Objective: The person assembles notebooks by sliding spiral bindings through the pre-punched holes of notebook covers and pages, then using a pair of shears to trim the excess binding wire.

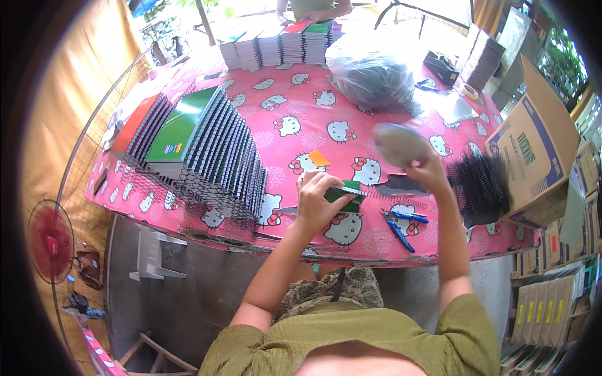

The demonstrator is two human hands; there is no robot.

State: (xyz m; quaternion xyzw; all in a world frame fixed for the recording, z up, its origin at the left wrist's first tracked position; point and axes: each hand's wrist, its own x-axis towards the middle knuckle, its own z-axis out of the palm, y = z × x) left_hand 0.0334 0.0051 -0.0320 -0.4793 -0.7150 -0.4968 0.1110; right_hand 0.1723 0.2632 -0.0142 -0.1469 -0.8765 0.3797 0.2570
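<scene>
My left hand (318, 199) is closed on a small green notebook (351, 203) at the middle of the table. A thin spiral coil (398, 199) runs out from the notebook's edge to the right. Off to the right, my right hand (429, 170) grips the rim of a round, flat, greyish-beige disc (400, 145), raised over the table and slightly blurred. Below the coil lie blue-handled pliers (401, 232). An orange slip (318, 158) rests just beyond my left hand.
Tall stacks of green spiral notebooks (219, 144) fill the left, with loose coils along their front. Black coils (481, 182) lie beside a cardboard box (533, 144) at right. A filled plastic bag (370, 75) and more notebook stacks (276, 47) stand farther back, near another person (313, 9).
</scene>
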